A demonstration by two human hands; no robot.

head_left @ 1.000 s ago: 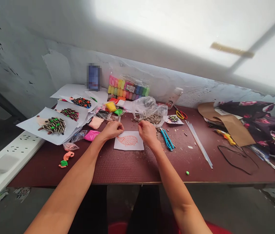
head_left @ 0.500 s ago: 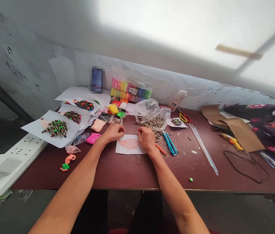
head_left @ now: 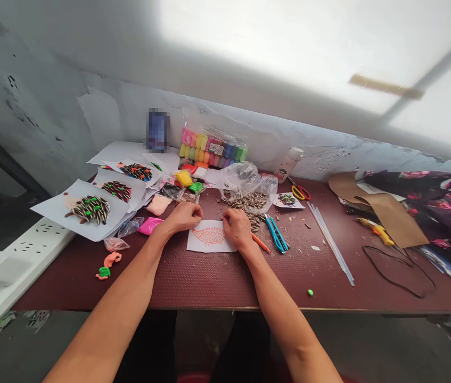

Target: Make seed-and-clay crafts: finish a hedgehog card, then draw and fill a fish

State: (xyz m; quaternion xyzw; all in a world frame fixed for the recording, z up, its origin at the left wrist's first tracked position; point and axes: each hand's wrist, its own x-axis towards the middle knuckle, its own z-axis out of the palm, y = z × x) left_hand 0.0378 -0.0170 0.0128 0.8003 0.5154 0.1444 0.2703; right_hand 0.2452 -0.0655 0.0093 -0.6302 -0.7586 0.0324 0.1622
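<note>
A small white sheet of paper [head_left: 203, 247] lies flat on the dark red table, with an orange outline drawing of a hedgehog-like animal on it. My left hand [head_left: 185, 215] is at the sheet's top left, thumb and fingers pinched together at its far edge. My right hand [head_left: 237, 226] covers the right part of the sheet, its fingers curled in. Whatever lies between the fingertips of either hand is hidden. Beside my right hand are an orange pen-like stick [head_left: 260, 243] and a blue box cutter [head_left: 277, 234]. Striped sunflower seeds [head_left: 249, 201] spill from a clear bag behind.
Papers with seed-covered hedgehogs [head_left: 91, 208] are at left, near a power strip [head_left: 29, 266]. Colored clay packs [head_left: 213, 151] stand at the back. Rightward are scissors [head_left: 300, 191], clear glue sticks [head_left: 331, 242], a yellow glue gun [head_left: 380, 232] with a cord, and a green clay ball [head_left: 310, 292].
The whole view has shifted slightly, so things sit a little further left. Both hands stay at the paper in nearly the same pose.
</note>
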